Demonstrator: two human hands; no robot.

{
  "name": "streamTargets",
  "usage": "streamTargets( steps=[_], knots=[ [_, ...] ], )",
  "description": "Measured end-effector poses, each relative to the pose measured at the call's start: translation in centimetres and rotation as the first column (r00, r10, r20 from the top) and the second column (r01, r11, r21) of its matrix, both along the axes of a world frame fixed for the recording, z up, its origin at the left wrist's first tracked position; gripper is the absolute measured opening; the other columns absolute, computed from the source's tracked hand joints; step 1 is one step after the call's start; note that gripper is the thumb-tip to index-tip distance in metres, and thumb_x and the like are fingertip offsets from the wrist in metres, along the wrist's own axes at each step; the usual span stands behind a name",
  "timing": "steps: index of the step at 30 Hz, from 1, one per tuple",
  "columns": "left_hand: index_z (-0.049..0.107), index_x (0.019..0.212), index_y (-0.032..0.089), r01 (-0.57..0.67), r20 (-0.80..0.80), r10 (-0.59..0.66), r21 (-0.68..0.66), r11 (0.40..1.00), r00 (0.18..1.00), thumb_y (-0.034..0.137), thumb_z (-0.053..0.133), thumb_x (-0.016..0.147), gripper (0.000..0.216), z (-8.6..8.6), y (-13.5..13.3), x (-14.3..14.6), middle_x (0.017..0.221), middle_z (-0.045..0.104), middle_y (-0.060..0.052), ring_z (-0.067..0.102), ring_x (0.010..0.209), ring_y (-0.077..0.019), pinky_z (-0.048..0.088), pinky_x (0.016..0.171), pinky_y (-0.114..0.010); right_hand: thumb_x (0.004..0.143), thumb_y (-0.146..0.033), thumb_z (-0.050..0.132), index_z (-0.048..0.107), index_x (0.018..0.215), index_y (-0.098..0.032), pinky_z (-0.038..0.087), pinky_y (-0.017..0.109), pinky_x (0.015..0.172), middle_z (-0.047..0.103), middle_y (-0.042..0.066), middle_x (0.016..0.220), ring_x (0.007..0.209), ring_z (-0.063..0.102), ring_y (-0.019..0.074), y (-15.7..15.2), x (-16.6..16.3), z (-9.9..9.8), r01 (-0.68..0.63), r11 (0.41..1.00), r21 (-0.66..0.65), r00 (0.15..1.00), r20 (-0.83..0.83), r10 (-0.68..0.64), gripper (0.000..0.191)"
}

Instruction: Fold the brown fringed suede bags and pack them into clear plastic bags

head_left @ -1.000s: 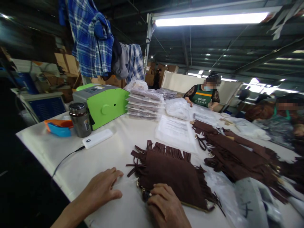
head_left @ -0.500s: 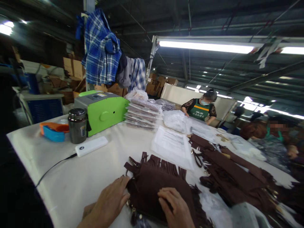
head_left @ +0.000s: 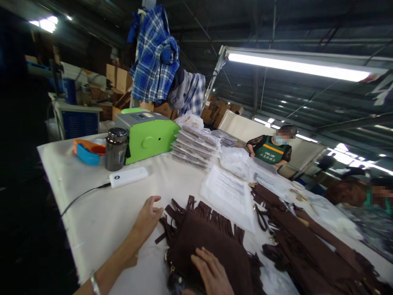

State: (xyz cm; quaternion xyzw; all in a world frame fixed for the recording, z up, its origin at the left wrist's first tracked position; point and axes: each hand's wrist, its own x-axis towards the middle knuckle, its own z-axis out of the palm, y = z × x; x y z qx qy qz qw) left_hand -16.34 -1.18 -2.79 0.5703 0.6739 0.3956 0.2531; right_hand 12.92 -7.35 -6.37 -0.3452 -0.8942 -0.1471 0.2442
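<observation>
Dark brown, flat fringed bag of suede-like material (head_left: 221,237) lies at the near middle of the white tabletop (head_left: 98,221), whose bare surface runs left to the table's edge and forward to the white, rounded power bank (head_left: 129,177), while a printed white sheet (head_left: 227,196) lies just beyond the fringe and dark brown piled fringed pieces (head_left: 310,237) bound the right. The left hand (head_left: 149,219), forearm angled in from the lower left, hovers just beside the left fringe, fingers bent and parted from the thumb. The right hand (head_left: 211,272) rests on the bag's face, fingers extended, ungripping.
</observation>
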Motion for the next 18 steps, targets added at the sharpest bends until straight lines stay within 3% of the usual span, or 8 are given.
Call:
streamTargets(
  steps=[2,4,6,8,10,13,18],
  knots=[
    [0.045,0.115,0.018,-0.007,0.013,0.007,0.057,0.998,1.0,0.029,0.034,0.089,0.029,0.3,-1.2,-0.5,0.123,0.054,-0.011,0.064,0.092,-0.0165,0.054,0.081,-0.031,0.09,-0.035,0.057,0.064,0.117,-0.031,0.058,0.034,0.084,0.072,0.001,0.113,0.101,0.069,0.0244,-0.6,-1.8,-2.0,0.068,0.996,0.058,0.997,-0.037,-0.066,0.028],
    [0.053,0.103,0.02,0.046,-0.02,-0.045,0.081,0.996,0.999,0.029,0.036,0.089,0.023,0.5,-2.8,-0.5,0.107,0.06,-0.007,0.062,0.092,-0.019,0.051,0.084,-0.034,0.091,-0.024,0.052,0.065,0.115,-0.032,0.058,0.036,0.083,0.074,0.001,0.108,0.097,0.071,0.0246,-1.1,-3.4,-4.0,0.119,0.985,0.125,0.991,-0.074,-0.11,0.028],
    [0.058,0.09,0.021,0.148,-0.135,-0.139,0.058,0.987,0.981,0.026,0.038,0.09,0.02,0.6,-4.6,-0.1,0.093,0.063,-0.005,0.061,0.089,-0.0214,0.049,0.085,-0.038,0.092,-0.021,0.045,0.062,0.122,-0.031,0.058,0.039,0.08,0.075,0.004,0.102,0.091,0.072,0.0256,-1.4,-4.3,-5.5,0.148,0.969,0.195,0.984,-0.128,-0.125,0.036],
    [0.06,0.088,0.02,0.25,-0.306,-0.239,-0.003,0.968,0.922,0.021,0.039,0.091,0.022,0.4,-6.1,0.4,0.092,0.065,-0.006,0.06,0.092,-0.024,0.047,0.088,-0.042,0.092,-0.02,0.041,0.056,0.131,-0.032,0.058,0.04,0.076,0.075,0.005,0.1,0.088,0.073,0.0267,-1.4,-4.3,-5.9,0.168,0.955,0.243,0.981,-0.14,-0.137,0.044],
    [0.063,0.094,0.019,0.313,-0.443,-0.307,-0.063,0.948,0.842,0.015,0.04,0.09,0.024,0.0,-7.0,1.0,0.102,0.066,-0.009,0.059,0.099,-0.0271,0.045,0.092,-0.046,0.09,-0.019,0.042,0.05,0.137,-0.032,0.059,0.042,0.072,0.073,0.007,0.109,0.093,0.071,0.0292,-1.1,-3.3,-5.3,0.181,0.952,0.245,0.983,-0.056,-0.173,0.049],
    [0.064,0.104,0.018,0.357,-0.521,-0.357,-0.105,0.928,0.775,0.005,0.039,0.085,0.033,-0.9,-7.4,1.6,0.111,0.064,-0.012,0.055,0.108,-0.03,0.042,0.096,-0.05,0.085,-0.018,0.047,0.044,0.142,-0.029,0.06,0.045,0.07,0.064,0.01,0.127,0.104,0.067,0.0343,0.4,-0.8,-3.1,0.186,0.962,0.201,0.964,0.154,-0.218,0.059],
    [0.063,0.107,0.015,0.392,-0.446,-0.378,-0.065,0.918,0.811,0.004,0.042,0.08,0.035,-2.7,-7.4,2.4,0.111,0.063,-0.015,0.053,0.109,-0.0323,0.039,0.098,-0.053,0.072,-0.008,0.048,0.02,0.153,-0.02,0.063,0.032,0.069,0.066,0.007,0.123,0.099,0.07,0.0269,3.5,2.5,0.2,-0.106,0.99,0.096,0.945,0.321,0.07,0.086]
  ],
)
